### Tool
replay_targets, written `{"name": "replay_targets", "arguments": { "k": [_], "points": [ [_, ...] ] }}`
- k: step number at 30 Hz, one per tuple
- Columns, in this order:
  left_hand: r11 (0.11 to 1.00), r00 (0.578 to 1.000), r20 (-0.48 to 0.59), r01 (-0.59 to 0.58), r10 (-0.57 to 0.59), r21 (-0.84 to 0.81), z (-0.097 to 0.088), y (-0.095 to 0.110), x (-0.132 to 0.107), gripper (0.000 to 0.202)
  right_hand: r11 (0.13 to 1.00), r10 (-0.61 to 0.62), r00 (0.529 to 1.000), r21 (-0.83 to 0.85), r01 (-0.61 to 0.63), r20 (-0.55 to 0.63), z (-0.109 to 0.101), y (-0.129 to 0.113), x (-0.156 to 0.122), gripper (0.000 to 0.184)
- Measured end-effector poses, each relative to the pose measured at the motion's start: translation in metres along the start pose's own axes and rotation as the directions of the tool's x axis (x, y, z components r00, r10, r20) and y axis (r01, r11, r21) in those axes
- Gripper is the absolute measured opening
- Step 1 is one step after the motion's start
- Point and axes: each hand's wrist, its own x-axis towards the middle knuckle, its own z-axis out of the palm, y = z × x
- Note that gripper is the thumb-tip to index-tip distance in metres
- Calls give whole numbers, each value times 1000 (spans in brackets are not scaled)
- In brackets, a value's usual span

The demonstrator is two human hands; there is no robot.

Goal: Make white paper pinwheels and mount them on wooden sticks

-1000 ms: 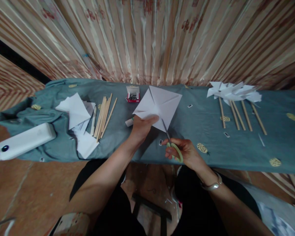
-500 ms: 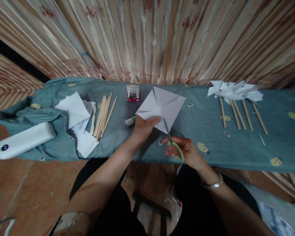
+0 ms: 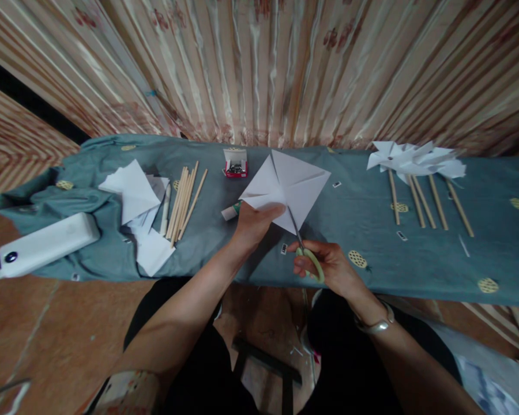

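A white paper square [image 3: 305, 178] with slits running in from its corners is held above the table by my left hand [image 3: 255, 222], thumb on top and fingers hidden beneath. My right hand [image 3: 322, 262] grips scissors with light green handles [image 3: 313, 266]. Their blades lie at the paper's near corner, along a cut toward the middle. Just left of my left hand, a glue stick [image 3: 230, 212] rests on the cloth. Behind it stands an open small red box [image 3: 236, 167] of metal pins or tacks.
On the left lie wooden sticks [image 3: 181, 202], a white pen [image 3: 165, 207], paper sheets [image 3: 138, 193] and a white device [image 3: 47, 245]. Several finished paper pinwheels on sticks [image 3: 415, 161] lie at the right. A green-grey cloth [image 3: 372, 202] covers the table, with a pleated curtain [image 3: 259, 75] behind.
Hands, paper and scissors hold almost the same pose. The whole view has shifted very slightly.
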Motion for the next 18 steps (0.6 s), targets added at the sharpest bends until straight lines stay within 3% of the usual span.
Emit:
{"name": "replay_targets", "arguments": {
  "k": [18],
  "points": [
    [999,999,-5,39,-39,35,1,-4,-4,22,996,-55,998,-73,56,11,-3,2,1,43]
  ]
}}
